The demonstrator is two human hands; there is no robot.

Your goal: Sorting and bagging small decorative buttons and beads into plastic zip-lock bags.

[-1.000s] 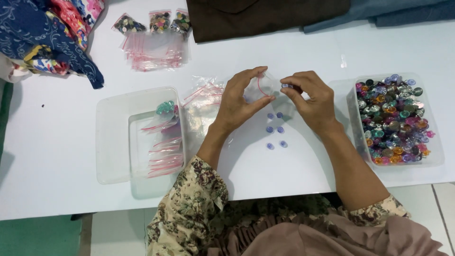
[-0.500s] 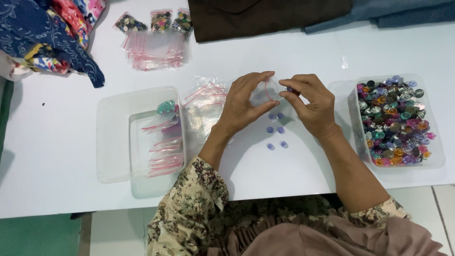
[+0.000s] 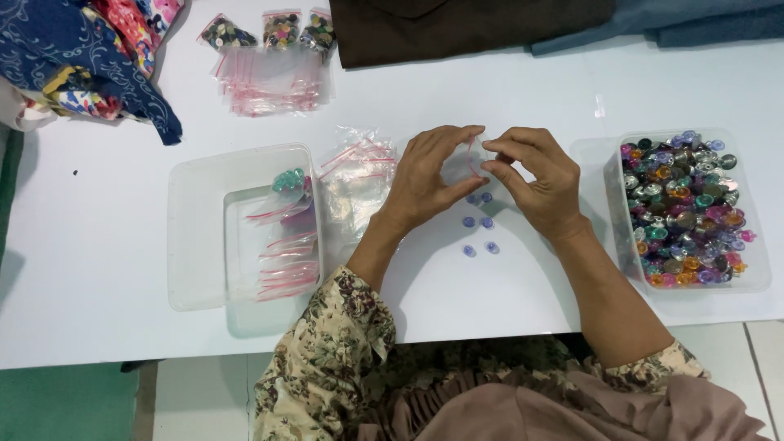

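Observation:
My left hand (image 3: 429,175) and my right hand (image 3: 539,180) meet over the middle of the white table (image 3: 98,220). Together they pinch a small clear zip bag (image 3: 472,157) with a red seal strip between thumbs and fingers. Just below the hands several small purple buttons (image 3: 480,222) lie loose on the table. A heap of empty clear zip bags (image 3: 355,175) lies left of my left hand.
A clear tub (image 3: 755,245) of mixed coloured buttons stands at the right. A clear tray (image 3: 196,229) at the left holds filled bags, one with teal buttons. More empty bags (image 3: 269,77) and three filled ones lie at the back, with folded cloth along the far edge.
Both hands have drawn closer together over the small bag and shifted slightly toward me. The purple buttons on the table have not moved.

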